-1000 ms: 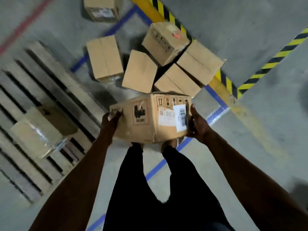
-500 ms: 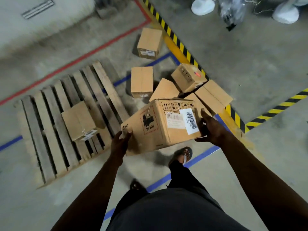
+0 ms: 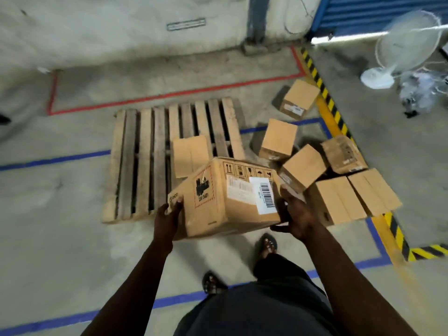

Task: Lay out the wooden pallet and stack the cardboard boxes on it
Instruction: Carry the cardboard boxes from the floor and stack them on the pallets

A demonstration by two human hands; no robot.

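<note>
Gripping labelled box (image 3: pixel 225 197) between left hand (image 3: pixel 167 219), right hand (image 3: pixel 294 214)

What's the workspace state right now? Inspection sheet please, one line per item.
Surface: concrete floor with blue, red and hazard-stripe lines.
Job's things: wooden pallet laid flat, one box on pallet; carried box held over its near edge.
Clutter: six loose boxes on the floor, right of the pallet.
Grippers: left hand and right hand grip the carried box's ends.
Cables: thin cord on wall.
Surroundings: pedestal fan, blue shutter.
</note>
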